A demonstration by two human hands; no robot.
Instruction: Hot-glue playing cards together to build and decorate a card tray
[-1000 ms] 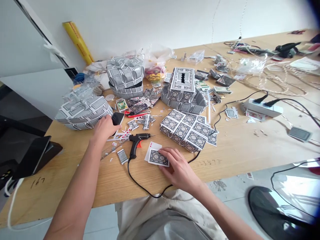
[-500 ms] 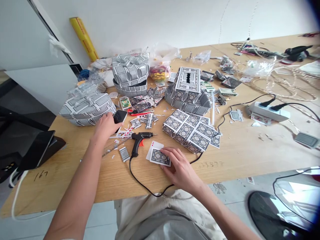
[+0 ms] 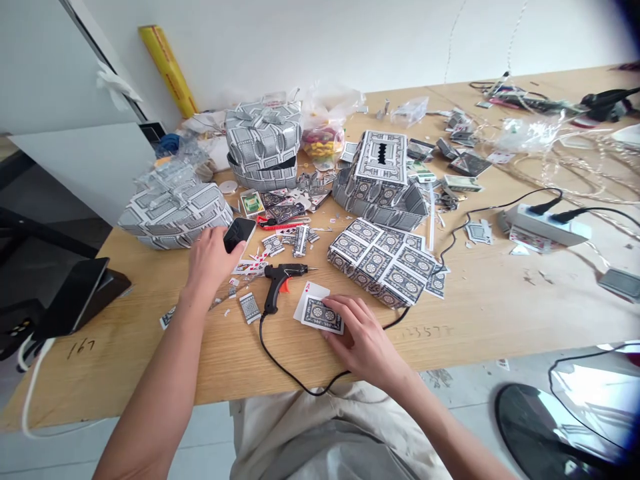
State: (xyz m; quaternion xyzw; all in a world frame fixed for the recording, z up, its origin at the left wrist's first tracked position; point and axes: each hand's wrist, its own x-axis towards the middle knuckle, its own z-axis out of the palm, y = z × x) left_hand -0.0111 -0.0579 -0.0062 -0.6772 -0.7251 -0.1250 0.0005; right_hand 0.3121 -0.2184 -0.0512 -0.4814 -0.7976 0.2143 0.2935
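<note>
Two cards (image 3: 321, 313), one corner hidden by right grip (image 3: 363, 337), apparently pinched

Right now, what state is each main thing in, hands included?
Left hand: at the smartphone, grip unclear.
Right hand: holding the playing card at one end.
Smartphone: screen dark.
Playing card: patterned back up.
Ace of diamonds: face up, partly covered.
Hot glue gun: lying on its side, corded.
Power strip: two plugs in.
Woven box at the back: lid ajar.
Card-covered box: lying flat.
Yellow roll: leaning against the wall.
</note>
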